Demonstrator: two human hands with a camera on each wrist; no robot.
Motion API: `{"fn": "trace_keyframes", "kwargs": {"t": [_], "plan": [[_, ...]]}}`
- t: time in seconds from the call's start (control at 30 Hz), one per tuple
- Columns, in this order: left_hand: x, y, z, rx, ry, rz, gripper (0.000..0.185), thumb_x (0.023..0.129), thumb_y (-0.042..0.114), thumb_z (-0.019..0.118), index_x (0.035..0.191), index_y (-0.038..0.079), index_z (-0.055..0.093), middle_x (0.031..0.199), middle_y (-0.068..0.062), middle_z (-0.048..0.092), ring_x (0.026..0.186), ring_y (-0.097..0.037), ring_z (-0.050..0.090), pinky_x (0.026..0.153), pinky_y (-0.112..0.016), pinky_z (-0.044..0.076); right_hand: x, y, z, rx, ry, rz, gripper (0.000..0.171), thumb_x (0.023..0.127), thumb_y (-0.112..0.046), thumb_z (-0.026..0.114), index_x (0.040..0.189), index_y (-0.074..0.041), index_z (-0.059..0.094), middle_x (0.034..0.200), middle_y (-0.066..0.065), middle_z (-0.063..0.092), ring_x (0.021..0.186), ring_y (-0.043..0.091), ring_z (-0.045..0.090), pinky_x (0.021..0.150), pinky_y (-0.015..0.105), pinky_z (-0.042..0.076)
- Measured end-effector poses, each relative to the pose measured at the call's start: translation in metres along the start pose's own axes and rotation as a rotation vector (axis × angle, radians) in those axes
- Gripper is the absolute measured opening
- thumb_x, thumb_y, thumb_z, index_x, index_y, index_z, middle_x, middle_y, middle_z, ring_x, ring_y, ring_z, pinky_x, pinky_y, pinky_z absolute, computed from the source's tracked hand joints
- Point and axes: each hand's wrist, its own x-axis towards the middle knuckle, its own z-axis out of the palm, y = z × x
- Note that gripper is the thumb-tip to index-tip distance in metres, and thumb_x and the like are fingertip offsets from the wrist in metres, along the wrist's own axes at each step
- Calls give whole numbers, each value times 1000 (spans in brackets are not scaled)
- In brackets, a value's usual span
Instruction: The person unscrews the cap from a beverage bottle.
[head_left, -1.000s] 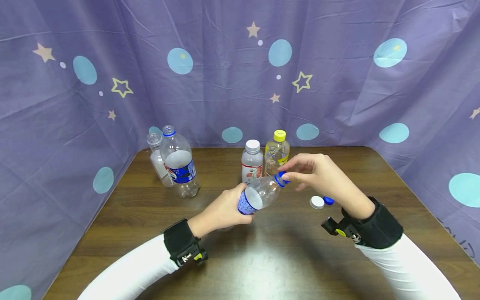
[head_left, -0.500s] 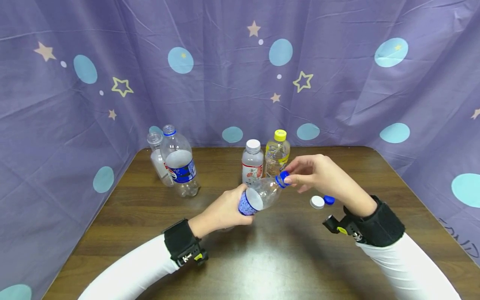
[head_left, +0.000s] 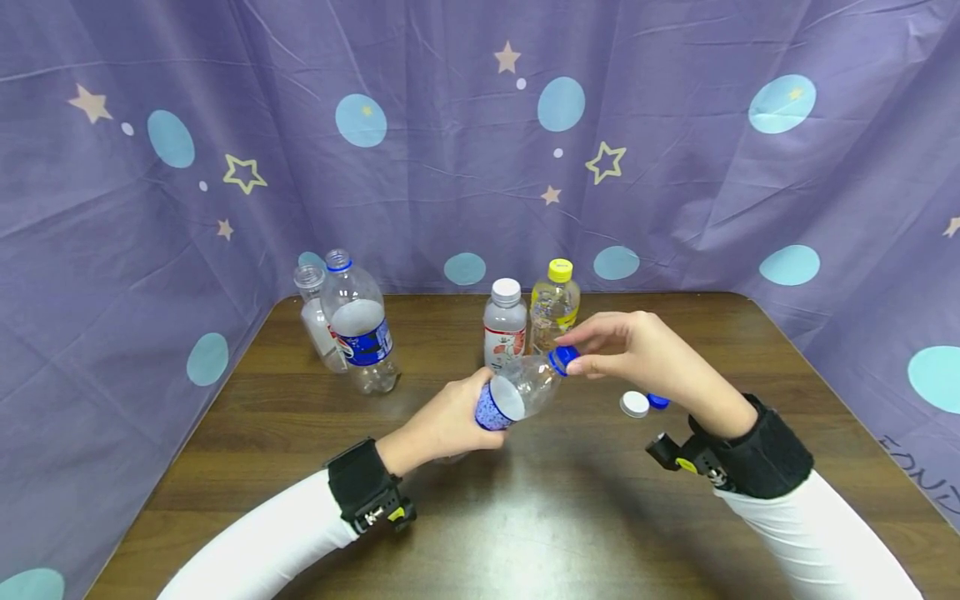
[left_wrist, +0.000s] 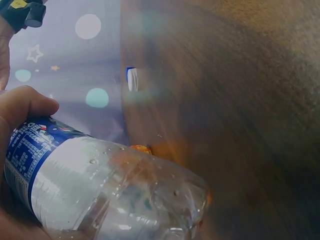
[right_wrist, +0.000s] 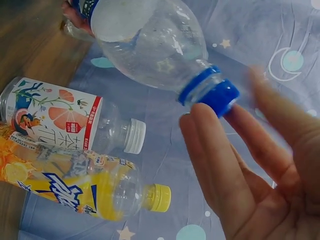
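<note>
A clear plastic bottle (head_left: 517, 390) with a blue label is held tilted above the brown table (head_left: 525, 517), neck pointing right and up. My left hand (head_left: 461, 408) grips its labelled lower body, with the thumb (left_wrist: 22, 105) lying on the label in the left wrist view. My right hand (head_left: 579, 354) pinches the bottle's blue cap (head_left: 564, 358) between thumb and fingertips. In the right wrist view the blue cap (right_wrist: 220, 97) sits on the neck, with my fingertips (right_wrist: 200, 115) against it.
Behind the hands stand a white-capped bottle (head_left: 505, 329) and a yellow-capped bottle (head_left: 553, 304). Two uncapped bottles (head_left: 358, 329) stand at the back left. A loose white cap (head_left: 633, 404) and a loose blue cap (head_left: 658, 401) lie right of centre. A purple curtain surrounds the table.
My right hand's fingers have shifted slightly round the blue cap and the wrist has dropped a little. The left hand and the bottle have stayed in place.
</note>
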Motion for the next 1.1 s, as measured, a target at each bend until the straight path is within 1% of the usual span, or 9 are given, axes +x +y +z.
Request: {"fn": "trace_keyframes", "kwargs": {"t": [0.13, 0.23, 0.33, 0.5, 0.6, 0.7, 0.83, 0.93, 1.1], "plan": [[0, 2, 0, 14, 2, 7, 58, 68, 23, 82, 116, 12, 50, 98, 2, 65, 86, -12, 63, 77, -28, 52, 1, 0, 2, 66, 11, 45, 24, 83, -20, 76, 102, -7, 72, 91, 9, 73, 72, 10, 69, 64, 31, 58], [0, 4, -1, 26, 2, 8, 58, 68, 23, 81, 116, 12, 51, 98, 1, 65, 86, -12, 63, 77, -28, 52, 2, 0, 1, -5, 25, 63, 27, 82, -26, 76, 103, -9, 70, 91, 7, 74, 72, 10, 68, 61, 30, 57], [0, 5, -1, 39, -1, 6, 59, 68, 24, 81, 116, 11, 51, 98, 1, 65, 87, -13, 63, 78, -29, 52, 3, 0, -1, -88, 10, 115, 31, 83, -32, 75, 103, -10, 68, 90, 4, 74, 67, 12, 67, 59, 29, 56], [0, 3, 1, 53, -5, 11, 58, 68, 25, 81, 115, 12, 51, 97, 2, 65, 85, -12, 63, 76, -27, 52, 3, 1, -4, -138, -46, 193, 27, 84, -33, 74, 90, -9, 66, 72, 0, 68, 60, 14, 63, 59, 31, 57], [1, 2, 1, 52, -4, 12, 58, 67, 24, 81, 115, 12, 51, 96, 2, 65, 85, -12, 63, 76, -28, 52, 3, 1, -4, -123, -43, 174, 25, 82, -28, 77, 90, -8, 65, 72, 0, 68, 62, 16, 66, 59, 29, 57], [2, 2, 0, 46, -1, 12, 58, 67, 23, 82, 115, 11, 51, 96, 2, 65, 85, -12, 63, 76, -28, 52, 3, 0, -5, -99, -33, 117, 25, 79, -20, 80, 96, -7, 68, 81, 2, 72, 68, 17, 70, 61, 27, 57], [2, 1, -1, 32, 4, 14, 58, 67, 22, 82, 114, 11, 51, 95, 0, 65, 84, -13, 63, 75, -29, 52, 2, -2, -5, -116, -9, 47, 31, 75, -12, 82, 103, -9, 71, 87, 2, 74, 76, 13, 70, 66, 26, 56], [3, 1, -1, 23, 5, 14, 57, 67, 22, 82, 114, 11, 51, 95, 0, 65, 83, -13, 63, 74, -29, 52, 1, -3, -4, -121, 15, 31, 31, 74, -15, 83, 103, -11, 72, 85, 1, 74, 73, 10, 69, 66, 26, 55], [3, 1, -1, 26, 3, 12, 57, 67, 22, 82, 114, 12, 51, 95, 2, 65, 83, -12, 63, 74, -27, 52, 0, -3, -1, -11, 28, 49, 21, 82, -23, 77, 98, -11, 72, 82, 5, 73, 66, 12, 68, 60, 30, 57]]}}
